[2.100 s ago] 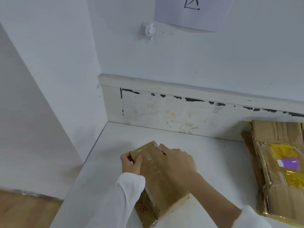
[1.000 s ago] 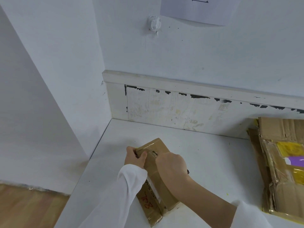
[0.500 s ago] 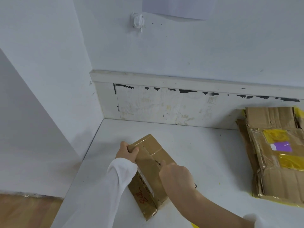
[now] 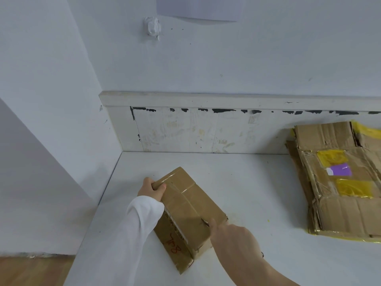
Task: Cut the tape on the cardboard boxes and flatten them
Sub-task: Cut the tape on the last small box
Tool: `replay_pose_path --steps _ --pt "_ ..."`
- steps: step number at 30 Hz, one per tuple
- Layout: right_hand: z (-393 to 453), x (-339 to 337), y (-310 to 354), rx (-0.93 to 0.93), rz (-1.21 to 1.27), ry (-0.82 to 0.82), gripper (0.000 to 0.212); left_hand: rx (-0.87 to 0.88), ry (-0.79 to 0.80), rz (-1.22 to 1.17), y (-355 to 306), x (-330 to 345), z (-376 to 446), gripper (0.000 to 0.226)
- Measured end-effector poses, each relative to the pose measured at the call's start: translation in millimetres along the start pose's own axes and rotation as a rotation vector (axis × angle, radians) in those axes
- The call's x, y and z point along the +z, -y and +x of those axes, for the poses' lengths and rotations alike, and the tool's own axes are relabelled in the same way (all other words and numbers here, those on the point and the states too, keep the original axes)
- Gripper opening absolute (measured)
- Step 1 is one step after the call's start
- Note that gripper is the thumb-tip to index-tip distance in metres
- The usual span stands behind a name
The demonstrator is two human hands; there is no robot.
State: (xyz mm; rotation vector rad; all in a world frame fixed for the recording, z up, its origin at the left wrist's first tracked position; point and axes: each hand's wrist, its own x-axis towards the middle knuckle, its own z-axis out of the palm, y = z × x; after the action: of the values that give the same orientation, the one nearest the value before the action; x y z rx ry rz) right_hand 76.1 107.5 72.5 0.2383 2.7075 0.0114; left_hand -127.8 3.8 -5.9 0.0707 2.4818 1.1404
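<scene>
A small brown cardboard box point(image 4: 186, 205) lies on the white table point(image 4: 257, 188), sealed along its top seam with clear tape. My left hand point(image 4: 151, 189) grips its far left corner, thumb on top. My right hand point(image 4: 231, 237) is curled at the near end of the seam, and a small tip pokes from it into the torn tape. A dark end of a cutter point(image 4: 262, 254) shows behind the wrist; the rest of the tool is hidden in the fist.
A stack of flattened cardboard point(image 4: 342, 213) with yellow tape and a purple label lies at the right, against the back wall. The table's left edge point(image 4: 99, 203) drops to a wooden floor. A wall corner stands close behind the box.
My right hand has slid along the top seam from the box's far end to its near end. My left hand has kept its hold on the far corner.
</scene>
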Motion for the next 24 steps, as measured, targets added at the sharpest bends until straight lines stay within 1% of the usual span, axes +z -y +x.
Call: replay_pose_path --steps 7,10,12,14,16,17,18,20,21,22,24 --pt "-16.4 14.8 -10.7 -0.006 -0.005 0.007 0.067 -0.012 -0.001 0.018 -2.7 -1.5 -5.0 0.023" --pt "-21.9 20.6 -17.0 -0.047 -0.019 0.018 0.071 -0.013 0.007 0.028 -2.8 -3.5 -8.9 0.025" --pt "-24.9 25.4 -26.1 -0.042 0.008 -0.035 0.076 -0.015 0.015 0.052 -1.1 -5.6 -11.8 0.026" --pt "-31.1 27.0 -40.9 -0.037 -0.034 -0.158 0.085 0.001 0.007 0.078 2.2 -8.5 -19.1 0.028" --pt "-39.6 27.0 -55.2 -0.003 -0.078 -0.272 0.088 0.090 -0.028 0.175 7.9 -10.3 -31.5 0.038" --pt "-39.7 33.9 -63.8 0.003 -0.053 -0.335 0.087 0.155 -0.043 0.321 12.5 -9.8 -38.6 0.047" --pt "-39.2 42.4 -70.1 0.015 -0.031 -0.365 0.087 0.223 -0.055 0.527 16.5 -9.2 -45.7 0.053" --pt "-39.8 50.8 -83.7 0.064 0.027 -0.399 0.087 0.332 -0.104 0.933 20.7 -6.9 -60.1 0.057" --pt "-39.8 56.8 -87.3 0.091 0.070 -0.402 0.085 0.383 -0.127 1.072 20.6 -6.0 -66.2 0.057" --pt "-40.1 60.5 -88.2 0.114 0.108 -0.387 0.082 0.451 -0.172 1.106 17.2 -6.5 -71.5 0.056" --pt "-39.4 66.6 -88.6 0.166 0.194 -0.396 0.071 0.745 -0.312 1.063 18.0 -12.1 -74.2 0.055"
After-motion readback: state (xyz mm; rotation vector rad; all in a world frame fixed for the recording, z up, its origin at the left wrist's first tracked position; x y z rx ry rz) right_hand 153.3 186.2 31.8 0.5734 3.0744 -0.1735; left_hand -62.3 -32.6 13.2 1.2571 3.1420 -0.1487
